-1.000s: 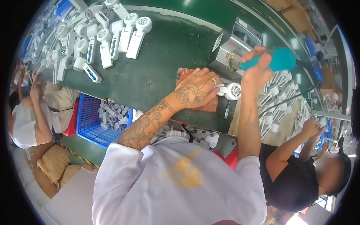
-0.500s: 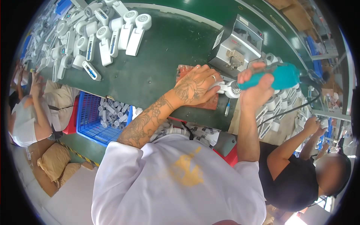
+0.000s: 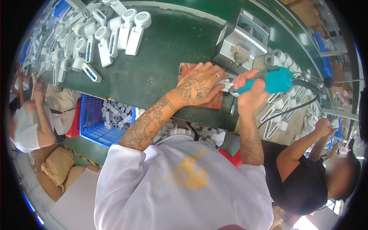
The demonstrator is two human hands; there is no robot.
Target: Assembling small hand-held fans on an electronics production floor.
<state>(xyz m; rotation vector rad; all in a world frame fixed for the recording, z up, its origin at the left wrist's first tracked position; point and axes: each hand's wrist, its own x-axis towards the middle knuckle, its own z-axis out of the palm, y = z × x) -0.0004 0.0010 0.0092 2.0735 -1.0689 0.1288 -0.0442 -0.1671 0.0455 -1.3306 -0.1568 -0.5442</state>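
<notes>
My left hand [image 3: 199, 86] presses down over a red pad [image 3: 212, 102] on the green table, its fingers closed on a white handheld fan [image 3: 227, 85]. Most of the fan lies hidden under that hand and behind the tool. In my right hand [image 3: 252, 92] is a teal electric screwdriver [image 3: 280, 80], held sideways with its cord leaving on the right. The screwdriver's front end meets the fan's round head; the bit itself cannot be made out.
A grey metal machine [image 3: 242, 42] stands just beyond my hands. White fans [image 3: 103, 36] are heaped at the far left, and more [image 3: 281, 109] lie on the right. A blue basket [image 3: 92, 126] of small parts sits left, below the table edge. Co-workers sit on both sides.
My right hand has brought the screwdriver left, so its front end now covers the fan's head, which showed before. The left hand keeps its hold.
</notes>
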